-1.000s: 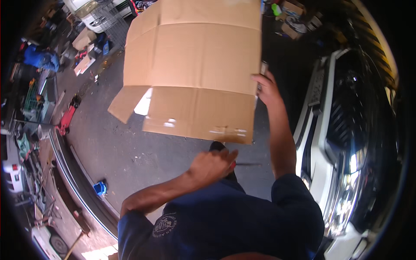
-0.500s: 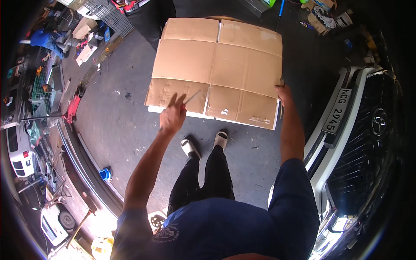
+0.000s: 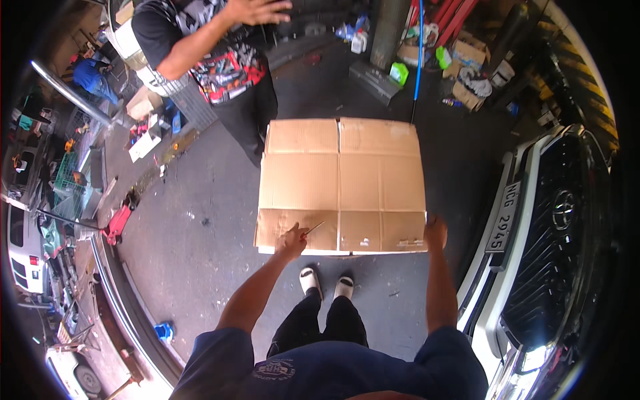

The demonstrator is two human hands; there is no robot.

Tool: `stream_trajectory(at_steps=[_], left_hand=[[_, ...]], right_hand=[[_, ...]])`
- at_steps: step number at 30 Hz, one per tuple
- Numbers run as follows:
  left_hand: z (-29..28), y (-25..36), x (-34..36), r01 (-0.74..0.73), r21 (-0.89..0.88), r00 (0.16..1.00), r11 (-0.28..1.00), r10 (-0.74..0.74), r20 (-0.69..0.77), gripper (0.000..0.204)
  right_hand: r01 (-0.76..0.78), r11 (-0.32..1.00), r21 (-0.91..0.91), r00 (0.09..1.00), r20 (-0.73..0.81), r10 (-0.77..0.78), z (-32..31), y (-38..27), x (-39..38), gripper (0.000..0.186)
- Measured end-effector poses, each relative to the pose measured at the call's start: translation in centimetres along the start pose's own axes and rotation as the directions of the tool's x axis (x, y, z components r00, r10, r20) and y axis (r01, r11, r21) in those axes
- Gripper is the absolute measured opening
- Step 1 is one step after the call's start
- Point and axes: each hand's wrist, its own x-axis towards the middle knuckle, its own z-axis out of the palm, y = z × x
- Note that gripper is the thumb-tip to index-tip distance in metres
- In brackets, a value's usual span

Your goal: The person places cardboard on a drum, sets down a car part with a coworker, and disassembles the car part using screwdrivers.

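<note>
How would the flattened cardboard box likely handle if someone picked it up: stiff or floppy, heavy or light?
The flattened cardboard box would probably sag along the creases crossing it. It looks light for its size, being broad but apparently thin board. Its near flaps, parted by a slit, might swing separately.

Your left hand (image 3: 291,241) is over the near part of the cardboard (image 3: 380,177), left of its middle, fingers curled, your left forearm (image 3: 259,287) slanting inward toward it. Your right hand (image 3: 436,233) is at its right edge, grip unclear, your right forearm (image 3: 442,283) nearly straight. Your legs (image 3: 347,323) stand on its near side.
</note>
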Motion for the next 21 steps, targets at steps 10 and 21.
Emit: stream_trajectory(at_steps=[10,21], left_hand=[[2.5,-7.8,-7.4,0.088,-0.403,0.995,0.911,-0.096,-0.001,0.030],[2.8,-13.3,-14.0,0.622,-0.555,0.782,0.553,-0.478,0.400,0.013]], right_hand=[[-0.546,0.817,0.183,0.751,0.540,0.381,0.7,12.0,-27.4,0.019],[-0.700,0.687,0.196,0.610,0.665,0.432,2.2,13.8,-26.7,0.044]])
